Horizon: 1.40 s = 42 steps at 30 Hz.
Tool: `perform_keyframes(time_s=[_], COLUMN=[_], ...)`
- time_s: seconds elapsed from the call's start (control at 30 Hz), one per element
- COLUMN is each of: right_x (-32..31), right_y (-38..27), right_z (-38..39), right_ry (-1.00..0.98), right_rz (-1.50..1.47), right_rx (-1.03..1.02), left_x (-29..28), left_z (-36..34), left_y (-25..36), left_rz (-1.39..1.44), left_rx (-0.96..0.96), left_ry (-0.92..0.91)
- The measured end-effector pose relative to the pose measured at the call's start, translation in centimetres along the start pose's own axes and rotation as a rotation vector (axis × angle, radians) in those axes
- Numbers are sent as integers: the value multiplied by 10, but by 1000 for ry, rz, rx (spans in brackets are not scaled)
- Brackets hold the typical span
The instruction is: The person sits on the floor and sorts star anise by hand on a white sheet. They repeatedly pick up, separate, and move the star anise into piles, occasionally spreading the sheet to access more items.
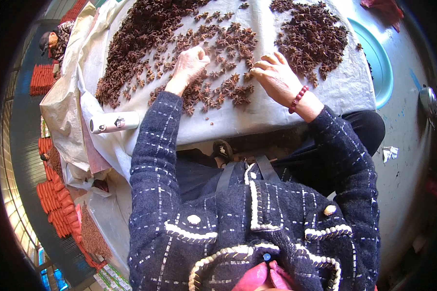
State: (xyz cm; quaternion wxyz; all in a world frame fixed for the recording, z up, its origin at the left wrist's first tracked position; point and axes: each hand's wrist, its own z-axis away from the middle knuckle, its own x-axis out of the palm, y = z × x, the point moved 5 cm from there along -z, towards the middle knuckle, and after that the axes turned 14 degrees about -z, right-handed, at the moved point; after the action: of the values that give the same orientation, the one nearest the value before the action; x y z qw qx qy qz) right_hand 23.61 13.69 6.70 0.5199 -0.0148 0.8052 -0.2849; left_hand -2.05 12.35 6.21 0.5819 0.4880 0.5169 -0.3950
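Note:
A broad spread of brown star anise (234, 41) lies on a pale cloth-covered table (204, 127). Over its middle, my left hand (189, 66) is closed with the fingers curled in; whatever they may hold is hidden. My right hand (280, 82), with a dark red bead bracelet (298, 99) at the wrist, hovers at the right edge of this spread. Its fingers are loosely bent and apart, and the thumb side is close to some star anise pieces. A denser heap of star anise (145, 34) lies at the far left. Another pile (311, 41) sits beyond my right hand.
A white cylindrical container (114, 122) lies on its side by my left forearm. The light blue-green round basin (381, 72) is beyond the table's right edge. Stacked red-orange bags (58, 206) line the left, where another person (56, 42) shows farther off. White crumpled paper (390, 154) lies at right.

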Motion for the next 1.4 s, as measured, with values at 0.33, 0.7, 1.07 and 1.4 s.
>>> perform_keyframes(time_s=[0.33, 0.7, 1.07, 1.4], right_x=[-1, 2, -7, -4], right_y=[2, -7, 0, 1], right_z=[2, -2, -1, 1], right_ry=[179, 59, -6, 103], right_rz=[-63, -279, -134, -33], right_rx=[-68, -180, -43, -52], left_x=[-25, 14, 27, 10], left_z=[109, 18, -54, -3], left_y=[92, 22, 79, 20], left_rz=[452, -242, -359, 20], left_rx=[371, -48, 373, 5], left_ry=[-687, 80, 167, 223])
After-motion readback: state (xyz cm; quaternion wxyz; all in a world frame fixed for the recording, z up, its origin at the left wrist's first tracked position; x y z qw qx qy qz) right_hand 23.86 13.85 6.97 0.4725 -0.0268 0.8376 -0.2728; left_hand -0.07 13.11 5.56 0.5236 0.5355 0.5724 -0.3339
